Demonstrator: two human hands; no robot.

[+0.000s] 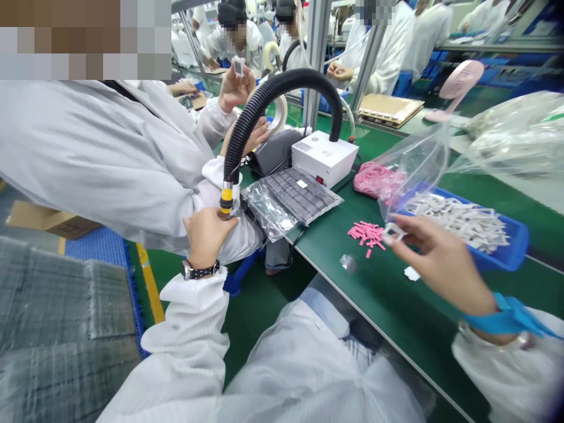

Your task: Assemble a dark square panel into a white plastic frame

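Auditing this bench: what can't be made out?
In the head view:
Small white piece in the right hand: blurred, shape unclear.
Tip of the yellow-collared nozzle on the black corrugated hose: hidden by the left hand.
Blue plastic tray's left end: hidden by a clear plastic bag.

- A factory assembly floor, with workstations in rows running toward the far end.
- A long green-topped workbench (pixel 409 305) runs from the near right toward the far left.
- At the far end, workers in white smocks (pixel 388 53) sit along more benches, some in dark caps (pixel 231 13).
- On the bench at centre, a corrugated black hose (pixel 264 111) arches out of a white bench unit (pixel 324 157).
- Nearer the right, a blue plastic tray (pixel 506 247) holds loose small white parts (pixel 458 220), batch-style.
- Left of the tray, a tray of grey components (pixel 304 197) sits on a silvery plastic bag (pixel 264 208).
- On the floor at near left, a blue plastic mat (pixel 97 249) lies beside a yellow floor line (pixel 150 282).
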